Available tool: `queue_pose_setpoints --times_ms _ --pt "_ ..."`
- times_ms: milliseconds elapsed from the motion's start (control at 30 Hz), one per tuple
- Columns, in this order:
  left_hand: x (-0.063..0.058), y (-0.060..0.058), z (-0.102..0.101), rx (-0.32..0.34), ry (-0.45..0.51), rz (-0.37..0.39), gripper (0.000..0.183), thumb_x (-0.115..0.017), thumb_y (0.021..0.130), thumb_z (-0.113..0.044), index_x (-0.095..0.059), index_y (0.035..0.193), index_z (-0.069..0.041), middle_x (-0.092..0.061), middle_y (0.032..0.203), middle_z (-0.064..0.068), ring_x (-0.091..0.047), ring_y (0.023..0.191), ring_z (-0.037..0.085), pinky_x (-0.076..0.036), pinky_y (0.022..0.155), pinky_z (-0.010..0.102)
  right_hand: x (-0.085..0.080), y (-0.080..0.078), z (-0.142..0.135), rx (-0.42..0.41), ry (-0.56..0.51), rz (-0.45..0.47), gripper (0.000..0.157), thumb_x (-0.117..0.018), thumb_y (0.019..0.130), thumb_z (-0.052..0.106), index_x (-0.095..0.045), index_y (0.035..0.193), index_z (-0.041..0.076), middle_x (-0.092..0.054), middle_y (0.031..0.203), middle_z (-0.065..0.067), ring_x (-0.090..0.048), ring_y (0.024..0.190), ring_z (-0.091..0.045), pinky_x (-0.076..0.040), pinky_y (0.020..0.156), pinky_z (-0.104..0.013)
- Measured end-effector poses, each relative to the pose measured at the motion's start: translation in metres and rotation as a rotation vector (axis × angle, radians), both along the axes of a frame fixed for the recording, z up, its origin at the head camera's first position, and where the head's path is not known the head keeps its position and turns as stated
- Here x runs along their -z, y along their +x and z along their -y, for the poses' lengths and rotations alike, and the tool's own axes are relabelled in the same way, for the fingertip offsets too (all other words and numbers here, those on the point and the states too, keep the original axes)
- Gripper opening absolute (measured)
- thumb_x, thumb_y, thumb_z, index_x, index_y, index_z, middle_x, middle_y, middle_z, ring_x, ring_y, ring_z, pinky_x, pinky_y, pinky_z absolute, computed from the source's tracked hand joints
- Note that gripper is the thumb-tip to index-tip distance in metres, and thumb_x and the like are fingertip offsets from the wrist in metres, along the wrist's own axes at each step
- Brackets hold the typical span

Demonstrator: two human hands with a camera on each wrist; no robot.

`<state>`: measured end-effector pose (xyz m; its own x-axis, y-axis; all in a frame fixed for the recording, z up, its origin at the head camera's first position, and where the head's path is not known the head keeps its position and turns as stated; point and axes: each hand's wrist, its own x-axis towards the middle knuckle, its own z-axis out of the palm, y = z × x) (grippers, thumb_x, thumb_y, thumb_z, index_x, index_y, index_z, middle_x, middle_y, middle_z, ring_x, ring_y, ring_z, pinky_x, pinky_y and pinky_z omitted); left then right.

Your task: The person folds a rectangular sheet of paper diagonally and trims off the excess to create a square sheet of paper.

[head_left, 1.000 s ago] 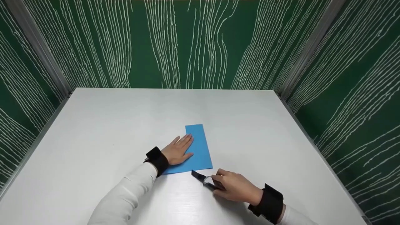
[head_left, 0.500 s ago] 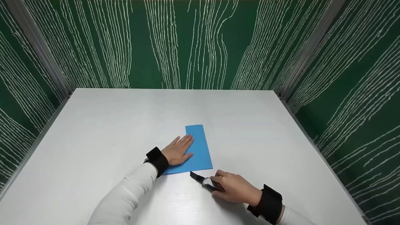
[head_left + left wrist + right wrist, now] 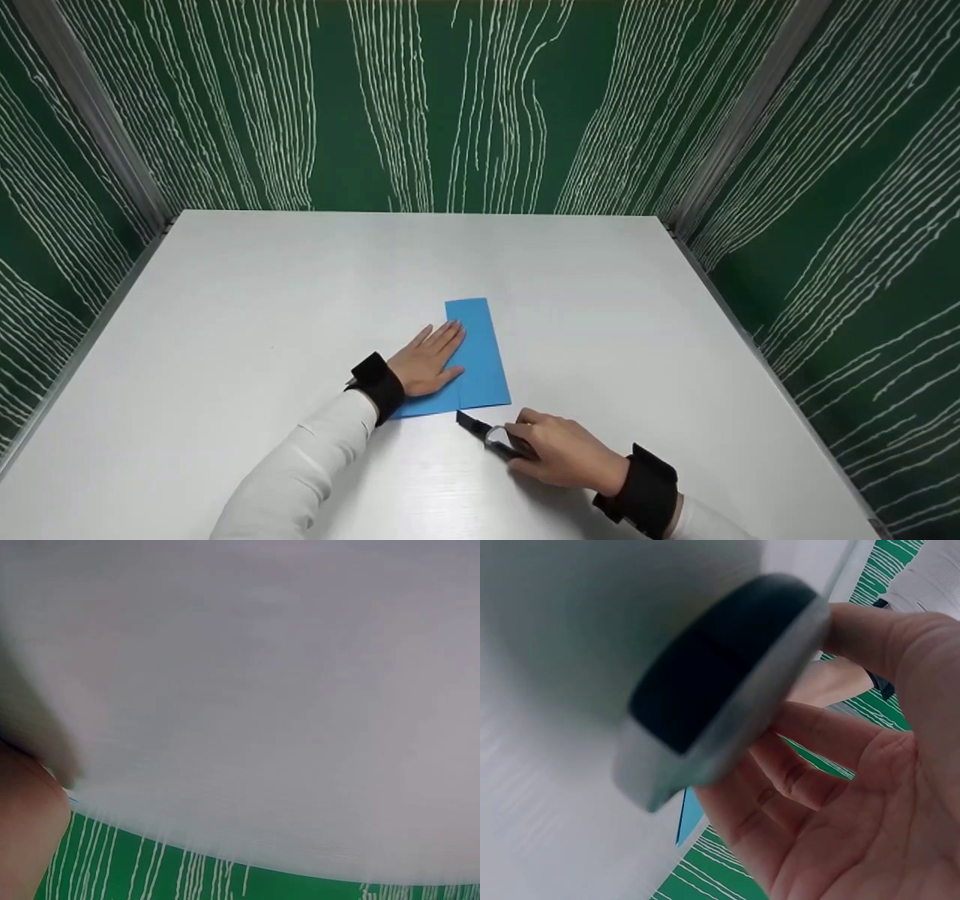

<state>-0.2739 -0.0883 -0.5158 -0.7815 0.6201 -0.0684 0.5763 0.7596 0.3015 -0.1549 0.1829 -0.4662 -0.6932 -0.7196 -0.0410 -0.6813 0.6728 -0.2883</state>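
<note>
My left hand [image 3: 427,364] lies flat with spread fingers on a blue sheet of paper [image 3: 484,367], covering part of its left side. A thin line runs up the sheet from its lower edge, near the thumb. My right hand [image 3: 566,450] grips a utility knife [image 3: 495,436] with a black blade, its tip just at or below the paper's lower edge; contact cannot be told. In the right wrist view the knife's grey and black handle [image 3: 720,682] sits between thumb and fingers. The left wrist view shows only a blurred bit of the hand [image 3: 30,817].
A white table [image 3: 300,277] spreads around the paper on all sides. Green walls with white wavy lines [image 3: 480,105] stand behind and at both sides, with grey metal posts [image 3: 739,120] at the corners. Black bands [image 3: 641,491] circle both wrists.
A thin line now shows in the paper above the blade tip. My right hand with the knife has shifted slightly left and down since the first frame. The left hand has stayed put.
</note>
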Motion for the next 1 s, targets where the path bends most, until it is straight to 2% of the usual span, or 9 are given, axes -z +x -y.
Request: queue_pose_setpoints --times_ms 167,400,567,733,1000 --pt "0.0039 -0.0018 0.0003 -0.003 0.007 0.008 0.069 -0.040 0.109 -0.039 -0.019 0.163 -0.001 -0.016 0.173 0.017 -0.014 0.163 0.032 -0.011 0.133 0.051 0.0006 0.0003 -0.0004 0.000 -0.011 -0.002 0.042 -0.076 0.093 0.029 -0.070 0.126 0.003 -0.065 0.103 -0.007 -0.043 0.068 -0.002 -0.036 0.058 -0.018" --pt "-0.0009 -0.0001 0.0007 0.002 0.001 0.011 0.068 -0.039 0.110 -0.038 -0.020 0.163 0.000 -0.017 0.173 0.018 -0.015 0.163 0.033 -0.012 0.133 0.052 0.0007 0.0000 -0.0018 0.035 -0.012 0.008 0.042 -0.078 0.092 0.027 -0.071 0.125 0.003 -0.066 0.102 -0.006 -0.046 0.069 -0.003 -0.040 0.059 -0.020" --pt "0.0010 -0.0009 0.0010 0.002 -0.005 0.003 0.070 -0.040 0.109 -0.042 -0.020 0.163 -0.001 -0.017 0.173 0.017 -0.016 0.163 0.032 -0.013 0.133 0.051 0.0019 -0.0010 -0.0040 0.062 -0.011 0.007 0.041 -0.078 0.091 0.026 -0.071 0.124 0.002 -0.066 0.102 -0.007 -0.051 0.071 -0.006 -0.044 0.061 -0.023" --pt "0.0037 -0.0034 0.0010 0.005 0.010 0.020 0.081 -0.045 0.105 -0.052 -0.019 0.164 -0.002 -0.016 0.173 0.017 -0.014 0.163 0.031 -0.011 0.133 0.052 0.0035 -0.0007 -0.0071 0.089 -0.018 0.023 0.041 -0.078 0.091 0.026 -0.070 0.123 0.003 -0.065 0.101 -0.007 -0.052 0.072 -0.007 -0.045 0.061 -0.025" --pt "0.0025 -0.0040 0.0016 0.001 -0.028 0.050 0.101 -0.052 0.096 -0.068 -0.010 0.166 -0.007 -0.007 0.175 0.011 -0.006 0.164 0.026 -0.005 0.134 0.049 0.0039 0.0029 -0.0097 0.142 -0.016 0.015 0.038 -0.080 0.089 0.027 -0.070 0.116 0.002 -0.062 0.093 -0.004 -0.046 0.067 -0.005 -0.038 0.058 -0.023"
